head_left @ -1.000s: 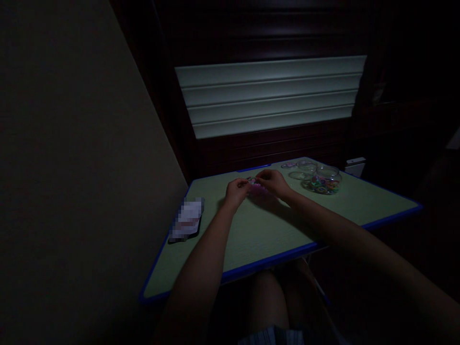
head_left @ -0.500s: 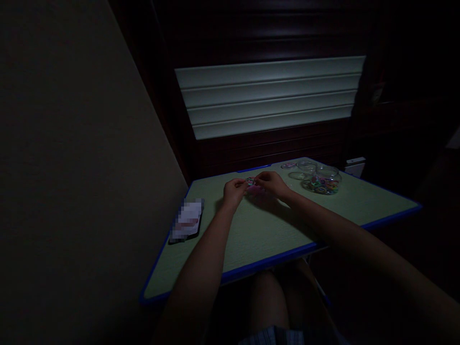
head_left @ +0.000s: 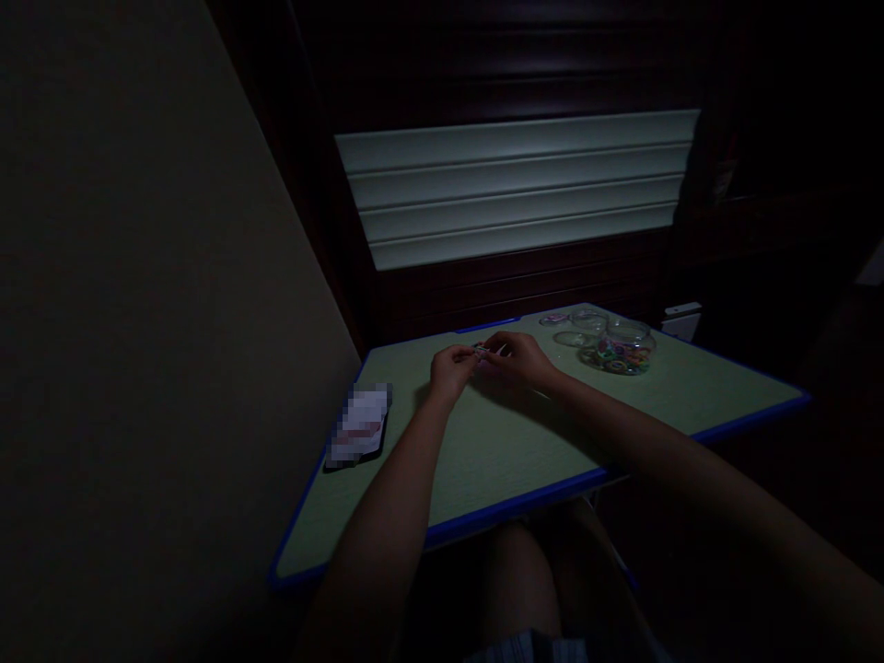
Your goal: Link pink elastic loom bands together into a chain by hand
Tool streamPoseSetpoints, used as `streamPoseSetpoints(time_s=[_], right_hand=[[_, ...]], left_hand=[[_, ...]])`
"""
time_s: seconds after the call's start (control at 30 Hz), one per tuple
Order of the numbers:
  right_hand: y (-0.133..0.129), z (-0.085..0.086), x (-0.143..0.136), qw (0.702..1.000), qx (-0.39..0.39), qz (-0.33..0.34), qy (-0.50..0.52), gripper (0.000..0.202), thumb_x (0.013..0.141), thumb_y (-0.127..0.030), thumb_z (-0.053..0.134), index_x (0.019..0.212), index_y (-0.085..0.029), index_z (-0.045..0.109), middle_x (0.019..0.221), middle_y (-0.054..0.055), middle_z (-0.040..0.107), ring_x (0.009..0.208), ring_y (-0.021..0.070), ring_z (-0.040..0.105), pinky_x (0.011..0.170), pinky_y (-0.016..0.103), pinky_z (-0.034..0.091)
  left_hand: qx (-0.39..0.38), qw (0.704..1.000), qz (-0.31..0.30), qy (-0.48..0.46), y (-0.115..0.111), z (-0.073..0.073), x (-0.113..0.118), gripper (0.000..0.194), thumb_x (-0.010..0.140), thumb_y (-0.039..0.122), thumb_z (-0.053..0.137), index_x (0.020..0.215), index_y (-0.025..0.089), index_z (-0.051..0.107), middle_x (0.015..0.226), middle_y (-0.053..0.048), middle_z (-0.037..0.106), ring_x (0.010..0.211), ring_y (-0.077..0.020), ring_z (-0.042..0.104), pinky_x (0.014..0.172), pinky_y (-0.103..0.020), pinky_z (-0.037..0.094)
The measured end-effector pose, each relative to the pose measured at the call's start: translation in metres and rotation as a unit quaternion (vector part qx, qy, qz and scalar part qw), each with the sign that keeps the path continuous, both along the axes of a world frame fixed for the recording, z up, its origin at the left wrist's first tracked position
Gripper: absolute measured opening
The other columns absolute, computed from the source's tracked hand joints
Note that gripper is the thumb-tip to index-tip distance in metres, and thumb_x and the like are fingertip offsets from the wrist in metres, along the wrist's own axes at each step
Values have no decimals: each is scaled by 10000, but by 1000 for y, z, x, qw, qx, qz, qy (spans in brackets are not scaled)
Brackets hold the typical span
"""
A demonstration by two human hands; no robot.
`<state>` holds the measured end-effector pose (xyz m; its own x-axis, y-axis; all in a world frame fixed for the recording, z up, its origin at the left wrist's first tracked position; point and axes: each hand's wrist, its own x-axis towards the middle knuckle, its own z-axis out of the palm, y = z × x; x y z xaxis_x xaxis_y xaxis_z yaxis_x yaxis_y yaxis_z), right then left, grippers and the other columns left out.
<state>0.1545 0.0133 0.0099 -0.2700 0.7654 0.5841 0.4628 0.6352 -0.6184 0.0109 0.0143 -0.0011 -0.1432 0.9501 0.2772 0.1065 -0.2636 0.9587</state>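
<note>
Over the far middle of the table, my left hand (head_left: 451,370) and my right hand (head_left: 523,357) meet with their fingertips pinched together. Between them is a small multicoloured loop-like piece (head_left: 479,350), probably a hair tie; the fingers and dim light hide most of it. Something pink shows faintly under my right fingers. To the right stands a clear round jar (head_left: 630,343) with several small colourful rings inside.
A round clear lid (head_left: 589,319) and a small pinkish item (head_left: 553,319) lie behind the jar. A flat dark-edged device (head_left: 359,428) with a blurred face rests at the table's left. The pale green table (head_left: 511,451) has a blue rim, with a wall close on the left.
My right fingers have shifted slightly and curl more over the small piece, so less of it and of the pink thing shows. My left hand has hardly moved.
</note>
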Motion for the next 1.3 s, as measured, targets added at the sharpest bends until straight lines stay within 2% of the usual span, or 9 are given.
streamPoseSetpoints(time_s=[0.2,0.37,0.53,0.67,0.9,1.03,1.3], right_hand=[[4,3,4,999,31,-28,-12,150,718,-237,549,785,-131,632,741,39,642,638,100,543,598,202,395],[2,3,7,996,43,-50,-67,154,727,-254,539,805,-155,627,754,34,649,653,110,553,604,205,387],[-4,8,8,984,67,-98,-134,169,752,-240,501,852,-186,626,805,33,655,683,121,561,612,205,370],[-6,11,8,975,80,-111,-177,189,770,-239,474,874,-196,627,827,36,655,703,126,563,611,204,355],[-11,25,17,949,67,-154,-265,220,796,-243,441,891,-200,635,878,67,656,781,164,575,625,225,344],[-9,35,30,927,47,-215,-304,244,811,-215,407,862,-169,641,873,123,647,815,204,579,658,255,358],[-6,48,70,884,10,-379,-275,245,803,-141,396,900,-156,620,896,156,636,850,220,591,717,278,393]], left_hand=[[6,1000,-8,21,4,-4,-1,215,529,261,677,694,141,610,593,-28,614,548,-121,554,511,-222,414],[11,999,-4,39,6,-5,-1,205,533,256,666,695,144,609,584,-21,607,549,-125,554,536,-238,419],[13,998,-10,57,5,-5,-1,199,540,266,660,693,147,614,596,-28,615,587,-138,568,565,-249,428],[20,998,-3,57,7,-6,-2,196,534,257,659,692,149,617,584,-22,610,586,-140,567,565,-249,430],[9,998,-20,55,0,-1,-1,189,538,289,668,657,146,630,580,-23,608,554,-123,546,516,-223,416],[12,998,-26,60,-4,1,-1,192,557,299,651,665,142,630,585,-24,603,546,-116,539,496,-210,405],[1,998,-27,58,-1,0,-2,204,542,291,659,671,141,613,590,-20,601,521,-113,532,469,-210,393]])
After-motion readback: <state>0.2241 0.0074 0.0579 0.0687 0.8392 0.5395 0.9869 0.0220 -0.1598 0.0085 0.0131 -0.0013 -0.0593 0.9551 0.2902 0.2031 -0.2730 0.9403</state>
